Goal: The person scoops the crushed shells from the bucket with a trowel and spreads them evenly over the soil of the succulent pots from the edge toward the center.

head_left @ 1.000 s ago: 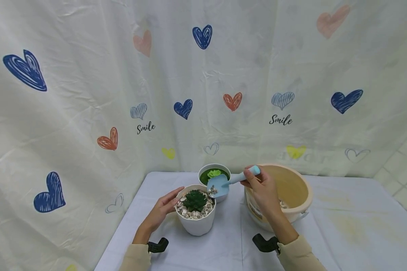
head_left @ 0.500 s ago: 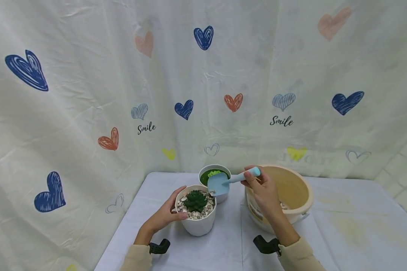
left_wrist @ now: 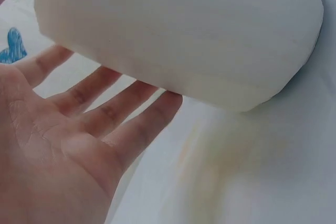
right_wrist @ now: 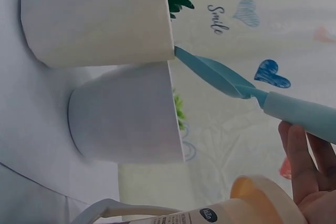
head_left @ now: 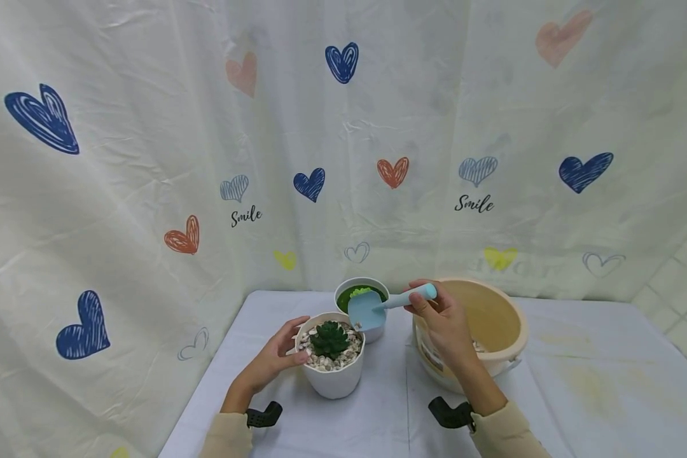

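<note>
My left hand [head_left: 275, 356] rests against the left side of a white flower pot [head_left: 333, 381], thumb near its front rim. In the left wrist view its fingers [left_wrist: 139, 129] lie fairly straight, fingertips meeting the pot's edge. White pebbles [head_left: 326, 364] and a dark green succulent [head_left: 329, 340] fill the pot. My right hand [head_left: 443, 321] pinches the handle of a light blue trowel [head_left: 368, 312]. Its blade slants down left, its tip at the pot's right rim with a few pebbles on it. In the right wrist view the trowel [right_wrist: 220, 77] touches that rim.
A second white pot [head_left: 374, 335] with a bright green plant [head_left: 359, 292] stands behind the first, partly covered by the trowel. A cream bucket [head_left: 515, 346] with some pebbles inside stands at the right. A heart-print curtain [head_left: 343, 127] hangs behind the white-covered table [head_left: 584, 394].
Pebbles on the trowel blade have become fewer and now sit at its tip. My left thumb has come to the pot's front rim. The trowel has shifted slightly left.
</note>
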Demonstrator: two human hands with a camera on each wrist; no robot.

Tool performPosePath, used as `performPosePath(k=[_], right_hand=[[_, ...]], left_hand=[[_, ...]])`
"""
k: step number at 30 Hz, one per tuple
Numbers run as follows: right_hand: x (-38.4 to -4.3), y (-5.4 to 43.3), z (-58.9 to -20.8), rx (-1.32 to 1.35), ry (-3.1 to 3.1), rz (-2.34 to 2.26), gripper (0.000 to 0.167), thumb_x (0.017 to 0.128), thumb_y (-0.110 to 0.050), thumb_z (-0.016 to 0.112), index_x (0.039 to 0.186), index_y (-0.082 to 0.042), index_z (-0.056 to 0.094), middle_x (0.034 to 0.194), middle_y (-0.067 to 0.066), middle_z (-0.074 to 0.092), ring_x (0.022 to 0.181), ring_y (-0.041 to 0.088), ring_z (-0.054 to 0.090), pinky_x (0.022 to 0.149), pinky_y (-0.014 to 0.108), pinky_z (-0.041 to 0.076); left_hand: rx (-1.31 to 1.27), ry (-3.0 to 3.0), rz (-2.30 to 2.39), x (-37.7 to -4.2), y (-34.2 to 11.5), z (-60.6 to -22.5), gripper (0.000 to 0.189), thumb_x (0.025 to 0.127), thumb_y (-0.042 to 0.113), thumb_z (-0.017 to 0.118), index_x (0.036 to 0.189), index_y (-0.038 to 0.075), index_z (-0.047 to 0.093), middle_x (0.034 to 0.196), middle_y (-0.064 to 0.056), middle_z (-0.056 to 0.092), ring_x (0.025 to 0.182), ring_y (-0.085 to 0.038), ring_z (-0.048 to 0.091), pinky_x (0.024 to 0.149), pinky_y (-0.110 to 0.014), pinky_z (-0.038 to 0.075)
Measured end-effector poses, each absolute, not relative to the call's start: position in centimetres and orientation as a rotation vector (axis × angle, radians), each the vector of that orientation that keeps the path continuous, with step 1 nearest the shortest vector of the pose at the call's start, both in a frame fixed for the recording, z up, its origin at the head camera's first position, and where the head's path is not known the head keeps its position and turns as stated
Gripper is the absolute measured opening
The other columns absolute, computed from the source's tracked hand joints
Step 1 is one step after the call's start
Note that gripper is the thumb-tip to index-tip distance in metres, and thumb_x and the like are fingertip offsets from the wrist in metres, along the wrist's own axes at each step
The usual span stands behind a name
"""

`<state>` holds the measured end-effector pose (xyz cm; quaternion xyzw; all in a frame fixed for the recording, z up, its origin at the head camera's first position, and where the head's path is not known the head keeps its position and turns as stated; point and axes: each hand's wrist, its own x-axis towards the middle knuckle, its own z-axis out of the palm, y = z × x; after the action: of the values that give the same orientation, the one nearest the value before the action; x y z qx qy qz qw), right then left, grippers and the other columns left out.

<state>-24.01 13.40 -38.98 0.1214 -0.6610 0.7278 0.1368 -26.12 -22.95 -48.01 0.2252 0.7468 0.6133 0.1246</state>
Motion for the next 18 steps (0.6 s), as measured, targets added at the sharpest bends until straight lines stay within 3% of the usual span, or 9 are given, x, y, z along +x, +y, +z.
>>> performPosePath(k=[6,13,18], right_hand=[[-23.92,13.36,-38.99,0.366,-1.909,2.107,0.031,0.1,-0.016,0.066,0.126,0.001,0.061,0.111,-0.007,0.071,0.102,0.008,0.072,0.088,0.026,0.059],[-23.8,13.38,-38.95,0.396,-1.918,2.099,0.031,0.101,-0.015,0.065,0.126,0.002,0.06,0.11,-0.01,0.071,0.103,0.007,0.072,0.089,0.026,0.059],[-23.78,13.37,-38.92,0.409,-1.917,2.097,0.03,0.102,-0.016,0.063,0.126,0.002,0.06,0.108,-0.009,0.072,0.101,0.008,0.072,0.088,0.026,0.059]], left_hand=[[0.658,2.192,1.818,-26.37,-23.56,-48.24,0.061,0.1,0.017,0.063,0.157,0.022,0.04,0.158,-0.015,0.044,0.139,-0.032,0.05,0.101,-0.035,0.05],[0.615,2.221,1.851,-26.57,-23.83,-48.2,0.052,0.105,0.021,0.057,0.155,0.016,0.044,0.15,-0.019,0.051,0.125,-0.011,0.061,0.099,-0.031,0.053],[0.603,2.249,1.872,-26.82,-23.91,-48.35,0.046,0.107,0.024,0.054,0.151,0.015,0.048,0.145,-0.019,0.055,0.121,-0.009,0.064,0.098,-0.03,0.055]])
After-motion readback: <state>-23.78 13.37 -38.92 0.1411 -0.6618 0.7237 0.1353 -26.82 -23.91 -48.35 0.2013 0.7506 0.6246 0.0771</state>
